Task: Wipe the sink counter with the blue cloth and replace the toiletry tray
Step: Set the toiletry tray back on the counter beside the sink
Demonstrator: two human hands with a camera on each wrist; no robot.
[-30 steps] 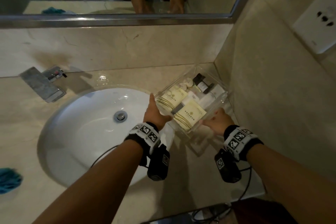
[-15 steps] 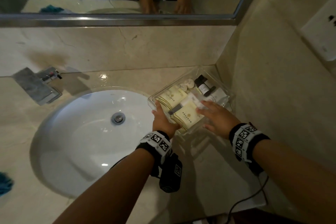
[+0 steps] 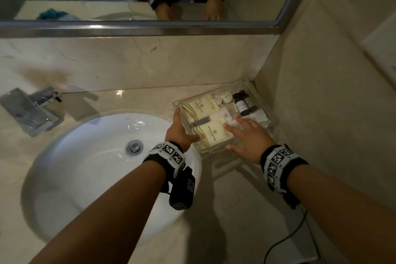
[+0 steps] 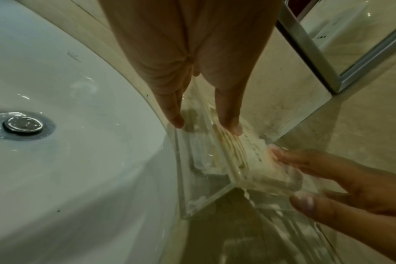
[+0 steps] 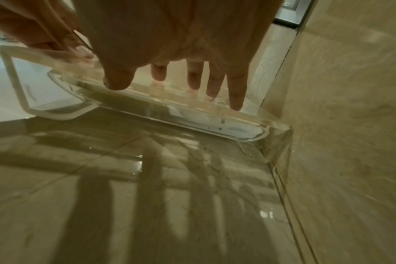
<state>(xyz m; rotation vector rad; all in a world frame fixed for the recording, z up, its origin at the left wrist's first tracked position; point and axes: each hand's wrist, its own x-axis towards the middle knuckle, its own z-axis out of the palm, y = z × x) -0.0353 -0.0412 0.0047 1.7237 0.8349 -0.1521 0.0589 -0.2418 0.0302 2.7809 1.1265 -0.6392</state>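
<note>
A clear acrylic toiletry tray (image 3: 264,103) holding cream sachets, small bottles and round soaps sits on the beige counter in the back right corner, close to the side wall. My left hand (image 3: 177,128) holds its left wall: in the left wrist view the fingers (image 4: 173,117) lie outside and the thumb inside the tray (image 4: 192,196). With fingers straight and spread, my right hand (image 3: 248,135) hovers over the tray's near right part, thumb by the near wall (image 5: 192,114). The blue cloth (image 3: 51,14) shows only as a reflection in the mirror.
A white oval basin (image 3: 85,178) with a metal drain (image 3: 134,146) fills the counter's left half. A chrome faucet (image 3: 32,111) stands at the far left. The mirror frame (image 3: 128,28) runs along the back. A black cable (image 3: 285,240) trails at the front right.
The tray has slid back toward the corner and now rests near the side wall. My right hand has let go of its near edge and spread flat above it.
</note>
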